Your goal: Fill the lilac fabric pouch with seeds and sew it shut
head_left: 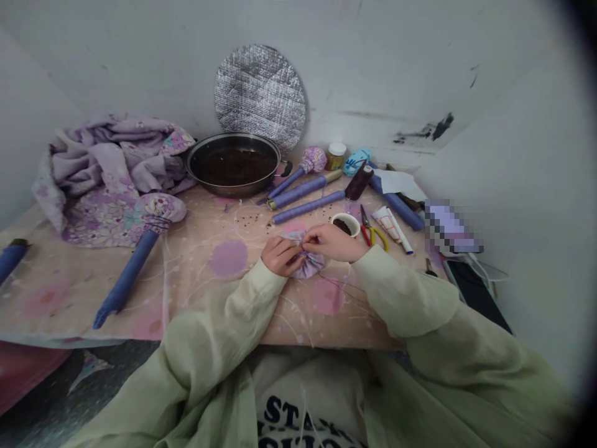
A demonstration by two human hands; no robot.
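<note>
My left hand (281,256) and my right hand (332,242) meet over a small gathered pouch of lilac floral fabric (311,264), pinching its puckered neck from both sides. A thin dark thread (340,289) appears to trail from the pouch across the pink-patterned tablecloth (224,298). Just beyond my right hand stands a small white cup of dark seeds (344,224). Red-and-yellow-handled pliers (372,230) lie to its right. Scattered dark seeds (247,219) dot the cloth above my left hand.
A steel pan of dark seeds (233,163) stands at the back, before a round quilted foil mat (260,93). Several fabric-headed mallets with blue handles, such as one (125,280) at left, lie about. Crumpled floral cloth (112,168) fills the left; walls close three sides.
</note>
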